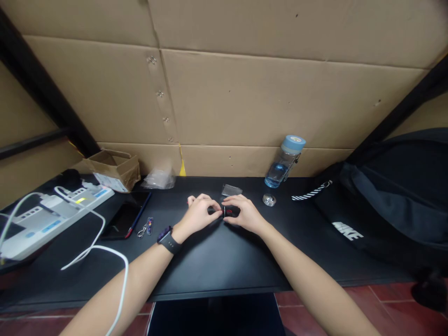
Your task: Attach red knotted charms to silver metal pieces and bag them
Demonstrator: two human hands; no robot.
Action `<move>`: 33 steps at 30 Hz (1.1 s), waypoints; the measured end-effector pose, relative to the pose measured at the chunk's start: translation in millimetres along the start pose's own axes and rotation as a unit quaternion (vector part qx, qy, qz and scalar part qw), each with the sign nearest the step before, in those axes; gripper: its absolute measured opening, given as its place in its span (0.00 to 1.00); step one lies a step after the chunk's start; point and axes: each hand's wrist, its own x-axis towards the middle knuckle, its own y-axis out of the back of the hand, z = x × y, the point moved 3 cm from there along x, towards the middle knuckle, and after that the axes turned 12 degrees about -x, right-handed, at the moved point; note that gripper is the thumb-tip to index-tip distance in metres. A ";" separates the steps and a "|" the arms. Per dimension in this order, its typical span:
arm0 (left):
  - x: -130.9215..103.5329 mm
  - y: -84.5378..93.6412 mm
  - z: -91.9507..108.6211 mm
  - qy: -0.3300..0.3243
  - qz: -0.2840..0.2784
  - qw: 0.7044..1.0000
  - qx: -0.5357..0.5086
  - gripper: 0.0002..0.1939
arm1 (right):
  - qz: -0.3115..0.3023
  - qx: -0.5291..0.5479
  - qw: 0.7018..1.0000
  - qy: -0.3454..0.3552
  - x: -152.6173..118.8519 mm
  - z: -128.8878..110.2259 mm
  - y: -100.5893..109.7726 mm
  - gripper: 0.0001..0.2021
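Centrally, left grip [201, 213], right grip [245, 213] pinching black object [234, 212], bottle [283, 163] part-filled, carton [117, 170] open.

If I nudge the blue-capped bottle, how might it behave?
The bottle could tip under a firm push, being tall and narrow. What looks like liquid sits low inside, so it may resist a light nudge. Its clear wall looks smooth, perhaps slippery.

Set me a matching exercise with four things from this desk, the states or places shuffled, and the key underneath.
1. Small black object
2. Bottle
3. Wristwatch
4. Power strip

A. White, with plugs in it
B. Strapped on the left wrist
C. Between the fingers of the left hand and right hand
D. Clear, with a blue lid

Pairs: 1-C, 2-D, 3-B, 4-A
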 end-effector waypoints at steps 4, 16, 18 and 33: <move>6.7 20.6 -0.2 -0.031 0.065 0.997 0.010 0.09 | -0.011 0.001 1.000 -0.006 0.8 -3.0 -0.5 0.22; 62.3 -13.0 4.9 -0.093 -0.004 0.990 0.103 0.22 | 0.081 0.039 0.996 0.007 -1.6 -10.5 48.6 0.21; 60.6 -18.7 7.2 -0.098 -0.037 0.989 0.106 0.21 | 0.086 0.029 0.996 -0.002 -2.1 -4.1 54.3 0.22; -10.9 -37.9 21.9 -0.135 -0.114 0.970 0.168 0.22 | -0.011 -0.083 0.993 -0.079 -5.5 25.4 58.0 0.13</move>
